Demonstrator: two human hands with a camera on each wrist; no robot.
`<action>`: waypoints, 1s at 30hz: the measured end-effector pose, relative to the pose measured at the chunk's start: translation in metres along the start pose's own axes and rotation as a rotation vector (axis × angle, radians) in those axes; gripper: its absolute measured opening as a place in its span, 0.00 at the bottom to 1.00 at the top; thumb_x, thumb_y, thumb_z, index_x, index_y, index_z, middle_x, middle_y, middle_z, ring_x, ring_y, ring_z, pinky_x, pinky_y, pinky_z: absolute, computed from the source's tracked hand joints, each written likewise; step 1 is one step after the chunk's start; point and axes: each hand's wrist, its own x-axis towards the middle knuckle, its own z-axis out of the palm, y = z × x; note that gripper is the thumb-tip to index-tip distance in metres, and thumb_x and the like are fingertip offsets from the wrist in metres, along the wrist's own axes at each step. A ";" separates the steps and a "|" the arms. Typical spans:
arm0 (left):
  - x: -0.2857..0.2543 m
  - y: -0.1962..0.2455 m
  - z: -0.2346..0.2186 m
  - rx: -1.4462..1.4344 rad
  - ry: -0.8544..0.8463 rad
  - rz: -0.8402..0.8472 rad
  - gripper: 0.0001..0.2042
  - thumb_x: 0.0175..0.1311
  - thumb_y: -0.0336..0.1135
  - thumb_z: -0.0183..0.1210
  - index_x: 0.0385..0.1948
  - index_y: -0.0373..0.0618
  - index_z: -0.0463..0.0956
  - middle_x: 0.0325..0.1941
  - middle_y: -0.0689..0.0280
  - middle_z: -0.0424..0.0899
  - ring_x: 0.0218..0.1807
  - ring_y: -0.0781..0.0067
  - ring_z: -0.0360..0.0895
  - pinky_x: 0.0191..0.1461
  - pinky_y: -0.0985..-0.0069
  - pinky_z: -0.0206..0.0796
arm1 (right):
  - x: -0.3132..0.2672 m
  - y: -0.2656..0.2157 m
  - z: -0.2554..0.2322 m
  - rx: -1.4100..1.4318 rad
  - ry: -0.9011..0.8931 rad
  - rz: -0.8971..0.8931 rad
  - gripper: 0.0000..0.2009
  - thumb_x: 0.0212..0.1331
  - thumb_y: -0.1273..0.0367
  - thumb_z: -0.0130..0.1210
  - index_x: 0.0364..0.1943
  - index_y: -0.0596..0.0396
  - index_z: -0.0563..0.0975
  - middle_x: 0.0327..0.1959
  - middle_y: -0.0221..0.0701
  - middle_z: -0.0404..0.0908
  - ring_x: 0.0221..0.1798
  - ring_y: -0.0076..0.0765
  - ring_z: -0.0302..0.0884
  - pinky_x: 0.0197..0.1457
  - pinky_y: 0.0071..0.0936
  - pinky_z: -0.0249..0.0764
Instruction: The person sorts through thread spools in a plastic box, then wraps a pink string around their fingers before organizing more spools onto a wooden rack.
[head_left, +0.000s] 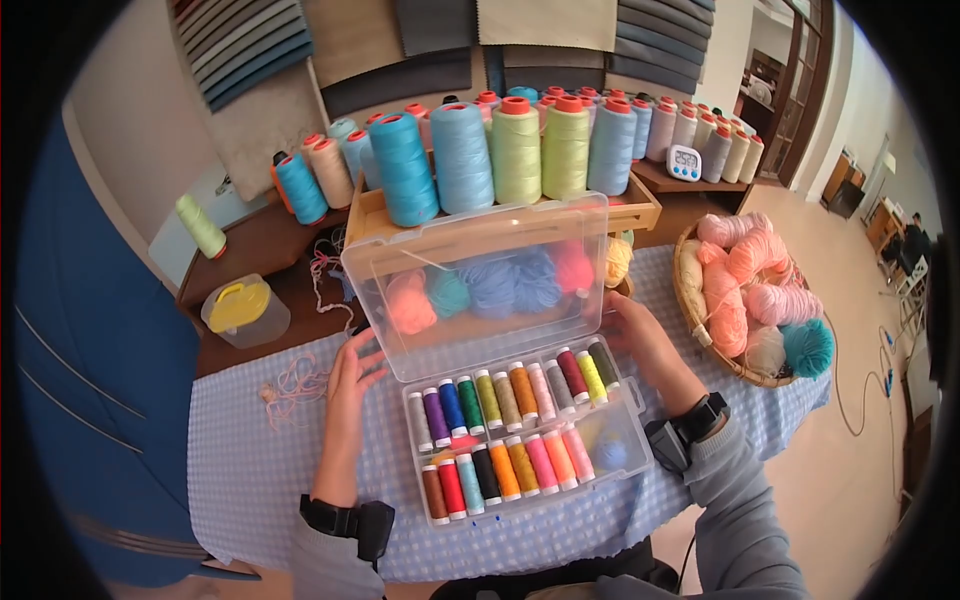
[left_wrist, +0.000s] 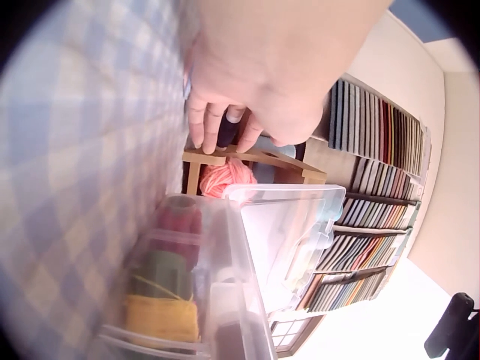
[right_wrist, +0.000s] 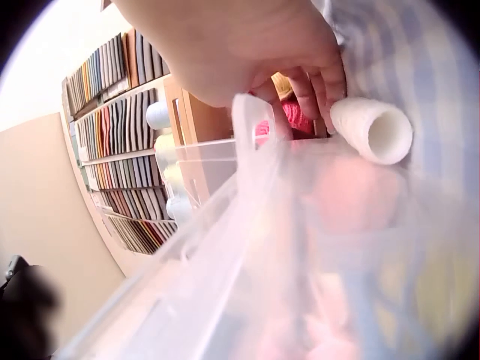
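Note:
A clear plastic thread case point(head_left: 640, 402) lies open on the table, two rows of coloured thread spools point(head_left: 500, 393) in its upper part. Its translucent lid point(head_left: 440, 352) stands tilted up at the back, with yarn balls showing through it. At the lid's left side is my left hand point(head_left: 350, 378), fingers extended. My right hand point(head_left: 640, 335) is at the lid's right edge, fingers loosely stretched and partly hidden behind it. A white empty spool point(right_wrist: 373, 131) lies close to my right fingertips. Through the case's side, yellow yarn point(left_wrist: 161, 319) shows.
Large thread cones point(head_left: 465, 160) stand on a wooden tray behind the lid. A basket point(head_left: 695, 310) of yarn is at the right. On the left are a yellow-lidded tub point(head_left: 245, 310) and loose pink thread point(head_left: 300, 385). A timer point(head_left: 685, 163) stands at the back.

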 end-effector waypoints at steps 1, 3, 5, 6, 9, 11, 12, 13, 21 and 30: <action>0.000 0.000 0.000 0.001 0.009 -0.011 0.25 0.68 0.50 0.34 0.54 0.39 0.61 0.60 0.60 0.64 0.55 0.66 0.67 0.55 0.72 0.59 | -0.004 -0.004 0.002 0.016 0.005 -0.002 0.18 0.63 0.58 0.35 0.44 0.50 0.74 0.42 0.27 0.75 0.47 0.25 0.69 0.50 0.26 0.64; -0.001 0.000 0.001 -0.001 0.006 -0.012 0.25 0.68 0.50 0.34 0.54 0.39 0.61 0.60 0.60 0.64 0.54 0.66 0.67 0.55 0.71 0.59 | -0.010 -0.013 0.011 -0.179 -0.035 -0.066 0.18 0.62 0.60 0.34 0.45 0.52 0.74 0.44 0.27 0.74 0.48 0.25 0.68 0.47 0.25 0.65; -0.001 0.000 0.002 -0.006 0.004 -0.014 0.25 0.68 0.50 0.34 0.54 0.39 0.61 0.60 0.59 0.64 0.54 0.66 0.67 0.55 0.71 0.59 | -0.013 -0.012 0.012 -0.217 -0.029 -0.136 0.19 0.62 0.60 0.34 0.46 0.53 0.74 0.45 0.27 0.73 0.48 0.26 0.68 0.46 0.23 0.66; -0.001 0.000 0.003 -0.016 0.014 -0.009 0.24 0.68 0.50 0.34 0.54 0.39 0.62 0.60 0.59 0.64 0.53 0.67 0.68 0.54 0.71 0.60 | -0.014 -0.010 0.010 -0.271 -0.027 -0.206 0.19 0.62 0.60 0.33 0.47 0.54 0.73 0.46 0.27 0.72 0.48 0.26 0.67 0.45 0.22 0.66; -0.001 -0.002 0.001 -0.026 0.007 -0.004 0.24 0.68 0.50 0.34 0.55 0.39 0.61 0.60 0.59 0.64 0.53 0.67 0.68 0.54 0.71 0.60 | -0.008 0.002 -0.001 -0.179 0.028 -0.251 0.20 0.63 0.61 0.32 0.46 0.56 0.74 0.46 0.29 0.71 0.46 0.26 0.67 0.43 0.20 0.66; 0.000 -0.005 -0.001 -0.027 -0.005 -0.005 0.25 0.67 0.51 0.34 0.55 0.40 0.60 0.61 0.60 0.63 0.55 0.65 0.67 0.55 0.70 0.59 | -0.011 -0.003 -0.006 -0.209 0.109 -0.308 0.20 0.64 0.60 0.32 0.44 0.56 0.75 0.44 0.27 0.73 0.45 0.24 0.68 0.42 0.21 0.66; 0.001 -0.007 -0.003 -0.033 0.003 -0.005 0.25 0.67 0.51 0.35 0.55 0.40 0.60 0.61 0.60 0.63 0.55 0.65 0.66 0.55 0.69 0.59 | -0.014 -0.007 -0.007 -0.251 0.183 -0.362 0.21 0.64 0.59 0.32 0.43 0.56 0.75 0.43 0.26 0.75 0.43 0.22 0.68 0.42 0.22 0.67; 0.001 -0.007 -0.003 -0.040 0.011 -0.005 0.25 0.67 0.51 0.35 0.55 0.40 0.59 0.61 0.60 0.63 0.55 0.65 0.66 0.55 0.69 0.59 | -0.018 -0.014 -0.007 -0.242 0.188 -0.362 0.21 0.64 0.59 0.32 0.43 0.56 0.75 0.43 0.26 0.75 0.43 0.22 0.68 0.42 0.22 0.67; -0.001 -0.003 0.004 -0.045 0.049 -0.011 0.25 0.67 0.51 0.35 0.55 0.38 0.60 0.59 0.60 0.64 0.52 0.68 0.68 0.53 0.71 0.61 | -0.046 -0.049 0.002 -0.021 -0.022 -0.431 0.18 0.63 0.62 0.39 0.31 0.59 0.78 0.26 0.25 0.71 0.23 0.18 0.70 0.23 0.14 0.63; -0.001 -0.004 0.000 -0.065 0.056 0.002 0.25 0.67 0.51 0.36 0.57 0.40 0.58 0.61 0.60 0.61 0.50 0.67 0.70 0.50 0.73 0.63 | -0.059 -0.044 0.009 -0.466 -0.863 -0.124 0.13 0.60 0.64 0.46 0.40 0.56 0.78 0.24 0.28 0.79 0.21 0.21 0.72 0.26 0.18 0.68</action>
